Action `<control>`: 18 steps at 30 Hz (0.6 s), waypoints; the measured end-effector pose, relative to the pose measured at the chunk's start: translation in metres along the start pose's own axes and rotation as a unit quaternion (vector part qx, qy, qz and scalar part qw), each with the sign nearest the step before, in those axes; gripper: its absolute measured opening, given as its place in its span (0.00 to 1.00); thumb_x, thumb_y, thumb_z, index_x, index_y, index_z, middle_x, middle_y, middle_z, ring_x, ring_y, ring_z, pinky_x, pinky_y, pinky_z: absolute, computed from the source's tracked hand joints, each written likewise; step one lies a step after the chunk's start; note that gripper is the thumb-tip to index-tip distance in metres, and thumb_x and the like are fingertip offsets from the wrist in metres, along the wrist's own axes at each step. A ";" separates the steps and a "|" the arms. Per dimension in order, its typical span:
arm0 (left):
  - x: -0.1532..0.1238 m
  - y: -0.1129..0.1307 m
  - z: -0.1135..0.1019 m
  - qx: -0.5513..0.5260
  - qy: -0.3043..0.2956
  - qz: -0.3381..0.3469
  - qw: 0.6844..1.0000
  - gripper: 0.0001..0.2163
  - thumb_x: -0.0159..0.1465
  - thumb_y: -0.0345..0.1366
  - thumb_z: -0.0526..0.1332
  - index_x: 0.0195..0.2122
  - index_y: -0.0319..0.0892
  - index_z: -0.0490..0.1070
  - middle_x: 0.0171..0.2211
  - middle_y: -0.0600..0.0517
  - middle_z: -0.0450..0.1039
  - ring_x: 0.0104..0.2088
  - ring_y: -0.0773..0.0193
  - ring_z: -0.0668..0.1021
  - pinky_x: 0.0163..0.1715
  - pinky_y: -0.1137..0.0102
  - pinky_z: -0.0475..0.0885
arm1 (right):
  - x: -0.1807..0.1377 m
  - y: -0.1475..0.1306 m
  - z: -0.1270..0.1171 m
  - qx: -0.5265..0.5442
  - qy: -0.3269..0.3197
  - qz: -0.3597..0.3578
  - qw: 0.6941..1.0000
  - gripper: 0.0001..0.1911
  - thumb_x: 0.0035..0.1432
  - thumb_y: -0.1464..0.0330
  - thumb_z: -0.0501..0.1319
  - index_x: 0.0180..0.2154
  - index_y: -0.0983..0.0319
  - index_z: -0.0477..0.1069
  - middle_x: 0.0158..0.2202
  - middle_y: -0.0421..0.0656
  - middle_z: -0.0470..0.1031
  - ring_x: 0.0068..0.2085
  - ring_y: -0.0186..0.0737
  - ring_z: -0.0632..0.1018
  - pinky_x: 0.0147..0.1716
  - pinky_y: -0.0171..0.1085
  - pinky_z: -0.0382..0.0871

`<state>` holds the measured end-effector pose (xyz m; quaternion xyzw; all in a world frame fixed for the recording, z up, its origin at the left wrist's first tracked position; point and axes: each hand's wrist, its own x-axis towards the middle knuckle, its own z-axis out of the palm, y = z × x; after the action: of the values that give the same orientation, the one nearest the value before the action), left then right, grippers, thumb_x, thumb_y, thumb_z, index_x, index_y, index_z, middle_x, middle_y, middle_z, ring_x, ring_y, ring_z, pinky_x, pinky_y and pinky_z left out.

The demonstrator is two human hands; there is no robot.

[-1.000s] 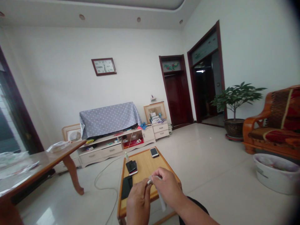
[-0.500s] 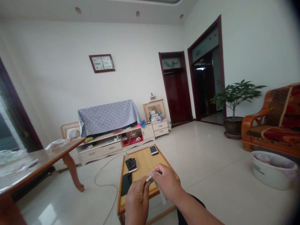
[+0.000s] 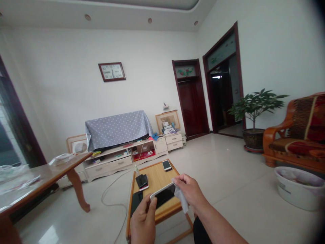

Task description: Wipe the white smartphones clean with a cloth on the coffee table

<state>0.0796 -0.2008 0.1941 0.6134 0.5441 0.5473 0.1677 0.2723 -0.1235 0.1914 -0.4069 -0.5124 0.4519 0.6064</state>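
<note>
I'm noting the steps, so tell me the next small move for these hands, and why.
Probably draw the white cloth across the held phone: the right hand has the cloth at one end, the left hand grips the other, and the dark screen lies exposed between them.

The left hand points upward from the bottom edge of view, gripping between thumb and curled fingers. The right hand, higher and apart from it, pinches with thumb and bent fingers, its bare forearm slanting in from the lower right.
</note>
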 end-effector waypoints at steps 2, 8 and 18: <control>0.002 0.001 0.000 -0.042 0.003 -0.030 0.999 0.19 0.63 0.52 0.61 0.46 0.44 0.77 0.37 0.53 0.80 0.41 0.59 0.79 0.40 0.71 0.72 | -0.004 0.001 0.001 0.009 -0.010 -0.010 1.000 0.21 0.56 0.52 0.64 0.39 0.63 0.78 0.33 0.44 0.79 0.34 0.40 0.77 0.34 0.35 0.70; 0.008 0.012 -0.002 -0.112 0.014 -0.100 0.989 0.22 0.59 0.55 0.63 0.44 0.42 0.77 0.30 0.54 0.76 0.32 0.63 0.76 0.32 0.73 0.69 | -0.007 0.007 0.000 -0.065 -0.014 -0.101 0.993 0.25 0.55 0.54 0.66 0.50 0.60 0.76 0.49 0.48 0.77 0.51 0.46 0.77 0.53 0.42 0.68; 0.005 0.024 -0.007 -0.149 0.002 -0.122 0.981 0.21 0.59 0.54 0.64 0.41 0.41 0.78 0.25 0.56 0.71 0.26 0.66 0.70 0.29 0.74 0.67 | -0.010 -0.015 -0.002 -0.055 -0.072 -0.082 0.993 0.17 0.57 0.55 0.64 0.40 0.61 0.74 0.33 0.39 0.75 0.35 0.38 0.75 0.36 0.34 0.67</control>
<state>0.0844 -0.2078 0.2175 0.5097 0.5275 0.5990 0.3212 0.2761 -0.1372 0.2033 -0.3632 -0.6104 0.3998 0.5794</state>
